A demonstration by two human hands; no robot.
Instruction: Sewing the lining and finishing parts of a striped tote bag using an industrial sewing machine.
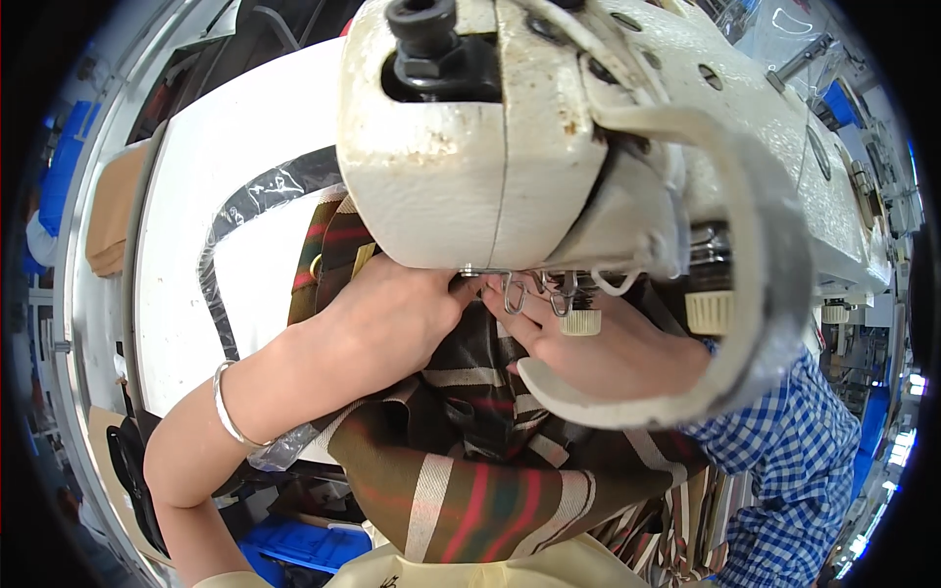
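Observation:
A brown plaid cloth with red, green and white stripes lies bunched under the white sewing machine head and drapes over the table's near edge. My left hand is closed on the cloth left of the needle area, its fingertips partly hidden by wire thread guides. From the right, my right hand reaches beneath the machine head, its fingers stretched out over the cloth close to the left fingertips. A blurred pale curved guard covers part of that hand and wrist.
The white table extends to the left, with a black plastic-covered strip lying curved on it. Brown cardboard stands beyond its left edge. Below the table is a blue bin. More striped cloth hangs at the lower right.

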